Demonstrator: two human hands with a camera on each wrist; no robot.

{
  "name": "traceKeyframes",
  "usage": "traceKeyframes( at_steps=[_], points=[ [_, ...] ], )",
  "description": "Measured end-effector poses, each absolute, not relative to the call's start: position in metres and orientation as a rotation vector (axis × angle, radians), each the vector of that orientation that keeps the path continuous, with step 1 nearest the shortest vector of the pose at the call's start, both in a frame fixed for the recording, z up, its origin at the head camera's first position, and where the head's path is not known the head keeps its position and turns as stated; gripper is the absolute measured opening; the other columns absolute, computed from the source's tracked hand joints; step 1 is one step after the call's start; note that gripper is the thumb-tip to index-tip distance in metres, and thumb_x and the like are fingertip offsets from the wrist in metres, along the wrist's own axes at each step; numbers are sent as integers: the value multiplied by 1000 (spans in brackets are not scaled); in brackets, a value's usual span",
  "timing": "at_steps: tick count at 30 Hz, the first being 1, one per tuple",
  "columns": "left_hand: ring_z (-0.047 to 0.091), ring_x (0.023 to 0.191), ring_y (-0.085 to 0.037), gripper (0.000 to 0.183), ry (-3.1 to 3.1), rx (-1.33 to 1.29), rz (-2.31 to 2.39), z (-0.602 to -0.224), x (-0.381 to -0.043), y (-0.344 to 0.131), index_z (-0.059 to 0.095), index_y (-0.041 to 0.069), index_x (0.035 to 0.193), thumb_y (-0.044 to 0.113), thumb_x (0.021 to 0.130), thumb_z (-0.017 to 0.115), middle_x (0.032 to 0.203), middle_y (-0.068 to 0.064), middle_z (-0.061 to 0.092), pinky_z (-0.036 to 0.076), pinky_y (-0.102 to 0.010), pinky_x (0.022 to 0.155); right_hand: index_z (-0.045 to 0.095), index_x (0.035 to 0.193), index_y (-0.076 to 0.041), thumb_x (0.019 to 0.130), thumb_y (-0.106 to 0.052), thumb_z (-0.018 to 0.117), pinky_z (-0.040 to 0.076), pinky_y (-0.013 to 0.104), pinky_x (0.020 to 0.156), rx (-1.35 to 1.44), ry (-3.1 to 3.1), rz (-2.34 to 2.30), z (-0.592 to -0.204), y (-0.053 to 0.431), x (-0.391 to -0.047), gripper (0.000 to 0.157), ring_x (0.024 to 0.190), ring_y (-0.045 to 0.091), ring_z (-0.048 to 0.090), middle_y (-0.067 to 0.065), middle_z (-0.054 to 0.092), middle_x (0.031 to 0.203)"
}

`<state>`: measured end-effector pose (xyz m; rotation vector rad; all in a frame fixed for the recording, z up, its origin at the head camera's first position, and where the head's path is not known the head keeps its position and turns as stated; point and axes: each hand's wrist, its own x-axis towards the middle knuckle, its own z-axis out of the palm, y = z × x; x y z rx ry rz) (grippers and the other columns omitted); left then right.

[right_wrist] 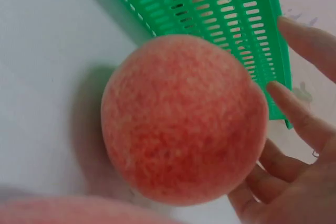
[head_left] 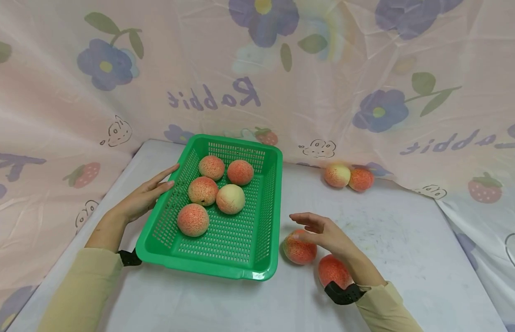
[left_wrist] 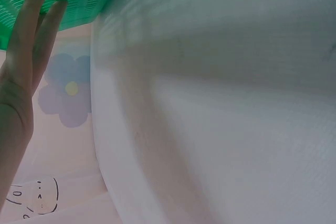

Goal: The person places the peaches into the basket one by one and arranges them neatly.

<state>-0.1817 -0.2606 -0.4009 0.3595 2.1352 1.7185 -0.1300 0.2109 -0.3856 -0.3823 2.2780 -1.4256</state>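
Note:
A green perforated plastic basket [head_left: 278, 207] stands on the table with several peaches inside, among them a pale yellow peach [head_left: 230, 199]. My left hand [head_left: 142, 198] lies along its left side, fairly straight fingertips touching the wall and rim. In the left wrist view two fingers [left_wrist: 44, 40] rest against the slatted wall. Right of the basket, my right hand [head_left: 327, 234] hovers around a red peach [head_left: 300, 252], fingers spread and loosely bent. In the right wrist view this peach [right_wrist: 184, 124] fills the middle, the fingers beside it. Below my right wrist is another red peach [head_left: 332, 269].
At the back of the table, a yellow-red peach [head_left: 337, 176] and a redder peach [head_left: 361, 179] lie side by side against the printed cloth [head_left: 307, 101]. The cloth hangs behind and at both sides of the white table [head_left: 390, 230].

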Motion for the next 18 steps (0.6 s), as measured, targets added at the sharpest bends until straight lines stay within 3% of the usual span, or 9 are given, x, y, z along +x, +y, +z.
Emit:
traceKeyframes(
  at_steps=[2, 6, 8, 10, 13, 18],
  points=[
    [43, 131, -29, 57, 2143, 362, 1711, -401, -182, -261, 8, 35, 155, 35, 105, 37, 157, -22, 13, 26, -61, 110, 54, 135, -10, 88, -26, 70, 35, 53, 109, -379, 2281, -1393, -387, 213, -131, 52, 133, 38, 42, 15, 51, 140],
    [57, 114, -9, 57, 2144, 373, 1715, -401, -183, -263, 8, 34, 155, 33, 105, 36, 152, -25, 25, 44, -36, 101, 54, 136, -10, 85, -29, 73, 40, 49, 105, -358, 2286, -1314, -389, 216, -131, 58, 132, 35, 44, 13, 52, 140],
    [55, 120, -17, 57, 2136, 373, 1721, -402, -183, -263, 8, 34, 155, 33, 105, 36, 153, -25, 24, 43, -40, 103, 54, 136, -10, 84, -29, 74, 42, 47, 104, -350, 2286, -1292, -390, 217, -132, 59, 132, 34, 45, 12, 53, 140],
    [46, 129, -26, 57, 2128, 372, 1726, -402, -183, -262, 8, 35, 155, 33, 105, 37, 156, -24, 16, 35, -51, 109, 54, 136, -10, 83, -29, 75, 43, 44, 102, -342, 2281, -1278, -391, 218, -132, 59, 130, 33, 47, 13, 53, 139],
    [41, 132, -28, 57, 2136, 369, 1716, -402, -183, -262, 9, 35, 155, 34, 105, 37, 158, -21, 9, 23, -65, 109, 54, 136, -8, 84, -28, 74, 45, 38, 97, -341, 2266, -1259, -392, 220, -131, 59, 127, 32, 49, 15, 53, 138],
    [56, 114, -8, 57, 2152, 371, 1705, -403, -184, -263, 9, 35, 155, 34, 105, 36, 154, -23, 22, 42, -46, 102, 54, 135, -6, 84, -25, 73, 46, 33, 92, -359, 2239, -1227, -390, 221, -131, 57, 119, 26, 52, 16, 54, 136]
  ],
)
